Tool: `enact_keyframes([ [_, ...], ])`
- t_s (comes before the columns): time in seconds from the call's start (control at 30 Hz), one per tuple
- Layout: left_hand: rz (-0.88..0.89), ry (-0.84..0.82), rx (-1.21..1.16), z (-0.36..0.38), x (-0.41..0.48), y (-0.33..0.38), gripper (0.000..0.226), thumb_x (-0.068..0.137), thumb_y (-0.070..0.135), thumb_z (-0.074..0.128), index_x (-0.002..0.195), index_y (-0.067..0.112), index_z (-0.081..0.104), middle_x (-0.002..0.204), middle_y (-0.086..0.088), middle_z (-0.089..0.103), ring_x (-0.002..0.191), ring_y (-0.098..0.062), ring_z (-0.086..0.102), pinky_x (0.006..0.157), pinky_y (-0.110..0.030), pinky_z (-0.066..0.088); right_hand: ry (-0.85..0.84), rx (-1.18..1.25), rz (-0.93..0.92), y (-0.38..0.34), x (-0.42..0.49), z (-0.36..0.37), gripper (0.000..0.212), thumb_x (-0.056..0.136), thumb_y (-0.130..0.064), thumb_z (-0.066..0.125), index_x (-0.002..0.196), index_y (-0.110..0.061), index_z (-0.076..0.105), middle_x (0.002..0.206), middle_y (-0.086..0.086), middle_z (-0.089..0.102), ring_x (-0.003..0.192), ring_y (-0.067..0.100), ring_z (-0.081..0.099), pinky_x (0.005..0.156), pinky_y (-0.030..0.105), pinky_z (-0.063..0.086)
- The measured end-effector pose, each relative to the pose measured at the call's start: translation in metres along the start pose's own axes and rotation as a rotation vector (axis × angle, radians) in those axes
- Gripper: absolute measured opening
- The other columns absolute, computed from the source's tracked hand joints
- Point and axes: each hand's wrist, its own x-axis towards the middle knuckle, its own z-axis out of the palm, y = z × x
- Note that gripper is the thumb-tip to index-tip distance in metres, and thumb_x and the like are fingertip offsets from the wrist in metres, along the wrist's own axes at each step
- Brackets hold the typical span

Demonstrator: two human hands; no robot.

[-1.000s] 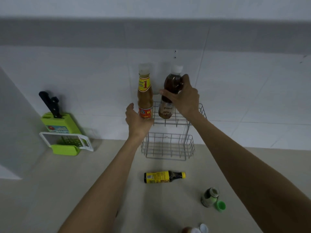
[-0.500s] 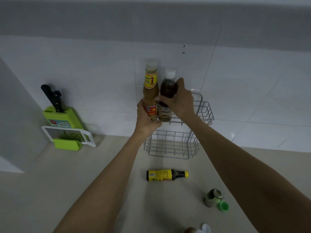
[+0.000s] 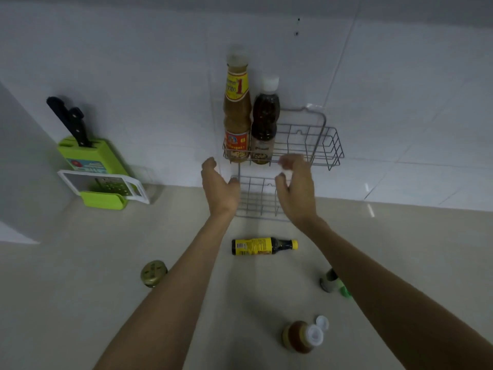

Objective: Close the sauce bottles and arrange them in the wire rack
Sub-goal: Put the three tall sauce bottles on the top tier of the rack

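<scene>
A two-tier wire rack (image 3: 330, 145) hangs on the tiled wall. Its upper shelf holds a tall tan sauce bottle (image 3: 237, 113) with a yellow label and, right beside it, a shorter dark bottle (image 3: 264, 121) with a white cap. Both stand upright. My left hand (image 3: 218, 186) and my right hand (image 3: 294, 188) hover just below that shelf, fingers apart, holding nothing. On the counter a dark bottle with a yellow label and cap (image 3: 262, 246) lies on its side. An orange bottle (image 3: 301, 336) stands near me with its white flip lid open. My right arm partly hides a small green bottle (image 3: 329, 282).
A green knife block (image 3: 90, 158) with black-handled knives and a white grater (image 3: 104, 182) stand at the left by the wall. A small round gold-lidded jar (image 3: 154, 272) sits on the counter left of my left arm. A loose green cap (image 3: 345, 291) lies by the small bottle.
Both hands have let go of the two bottles and drawn back below the upper shelf. The dark bottle now stands in the rack beside the tan one. The view has tilted downward.
</scene>
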Motion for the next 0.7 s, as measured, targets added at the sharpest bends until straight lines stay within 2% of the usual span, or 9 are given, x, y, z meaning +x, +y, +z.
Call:
enact_keyframes([
  [0.1, -0.092, 0.009, 0.052, 0.005, -0.027, -0.04, 0.058, 0.088, -0.002, 0.061, 0.141, 0.004, 0.038, 0.143, -0.013, 0.046, 0.133, -0.028, 0.044, 0.113, -0.041, 0.036, -0.484, -0.274, -0.101, 0.043, -0.054, 0.007, 0.041, 0.083, 0.004, 0.052, 0.119, -0.013, 0.059, 0.115, 0.009, 0.066, 0.102, 0.027, 0.061, 0.076, 0.032, 0.053],
  [0.17, -0.135, -0.034, 0.127, 0.007, -0.041, -0.066, 0.058, 0.087, -0.002, 0.061, 0.14, 0.003, 0.04, 0.142, -0.014, 0.047, 0.132, -0.029, 0.045, 0.114, -0.037, 0.035, -0.732, -0.411, -0.038, 0.064, -0.077, 0.016, 0.052, 0.083, -0.003, 0.058, 0.133, -0.013, 0.051, 0.133, 0.011, 0.058, 0.119, 0.029, 0.052, 0.092, 0.035, 0.045],
  [0.23, -0.172, -0.116, 0.228, 0.008, -0.052, -0.086, 0.06, 0.085, -0.004, 0.059, 0.141, 0.001, 0.039, 0.144, -0.016, 0.045, 0.133, -0.029, 0.044, 0.111, -0.031, 0.032, -0.954, -0.515, 0.082, 0.078, -0.09, 0.026, 0.07, 0.086, -0.021, 0.064, 0.147, -0.013, 0.031, 0.152, 0.011, 0.036, 0.139, 0.028, 0.032, 0.113, 0.038, 0.027],
  [0.27, -0.183, -0.176, 0.279, 0.009, -0.056, -0.095, 0.06, 0.084, -0.004, 0.059, 0.141, 0.001, 0.04, 0.144, -0.017, 0.044, 0.132, -0.03, 0.044, 0.11, -0.03, 0.033, -1.031, -0.556, 0.127, 0.083, -0.095, 0.03, 0.078, 0.086, -0.027, 0.066, 0.15, -0.013, 0.023, 0.156, 0.011, 0.029, 0.142, 0.028, 0.025, 0.116, 0.04, 0.021],
  [0.33, -0.181, -0.307, 0.372, 0.011, -0.064, -0.11, 0.06, 0.084, -0.003, 0.06, 0.141, 0.001, 0.04, 0.141, -0.019, 0.044, 0.13, -0.032, 0.045, 0.108, -0.033, 0.035, -1.078, -0.639, 0.149, 0.09, -0.101, 0.038, 0.08, 0.085, -0.031, 0.069, 0.149, -0.015, 0.023, 0.153, 0.01, 0.03, 0.14, 0.03, 0.028, 0.114, 0.043, 0.023],
  [0.47, -0.084, -0.501, 0.551, 0.012, -0.076, -0.125, 0.059, 0.085, 0.0, 0.06, 0.141, 0.0, 0.039, 0.14, -0.02, 0.044, 0.128, -0.031, 0.043, 0.104, -0.029, 0.033, -1.004, -0.735, 0.107, 0.089, -0.103, 0.043, 0.054, 0.088, -0.031, 0.064, 0.135, -0.017, 0.04, 0.135, 0.009, 0.048, 0.122, 0.032, 0.047, 0.097, 0.043, 0.041],
  [0.53, -0.013, -0.559, 0.623, 0.01, -0.079, -0.128, 0.065, 0.087, 0.0, 0.06, 0.145, -0.001, 0.032, 0.145, -0.022, 0.039, 0.135, -0.033, 0.036, 0.111, -0.034, 0.03, -0.995, -0.669, 0.116, 0.085, -0.095, 0.036, 0.048, 0.086, -0.035, 0.065, 0.129, -0.021, 0.047, 0.126, 0.006, 0.055, 0.115, 0.03, 0.053, 0.09, 0.04, 0.046],
  [0.63, 0.069, -0.645, 0.684, 0.007, -0.08, -0.129, 0.077, 0.087, 0.005, 0.062, 0.151, 0.005, 0.02, 0.158, -0.016, 0.021, 0.148, -0.036, 0.011, 0.12, -0.046, 0.016, -0.909, -0.487, 0.155, 0.064, -0.068, 0.013, 0.04, 0.077, -0.046, 0.069, 0.112, -0.029, 0.062, 0.104, -0.002, 0.067, 0.097, 0.021, 0.062, 0.077, 0.032, 0.051],
  [0.7, 0.098, -0.666, 0.629, 0.008, -0.082, -0.124, 0.078, 0.086, 0.014, 0.067, 0.15, 0.01, 0.022, 0.156, -0.012, 0.025, 0.147, -0.034, 0.015, 0.12, -0.044, 0.019, -0.877, -0.405, 0.134, 0.044, -0.042, -0.005, 0.04, 0.071, -0.049, 0.072, 0.105, -0.029, 0.068, 0.097, -0.005, 0.071, 0.09, 0.015, 0.064, 0.073, 0.029, 0.053],
])
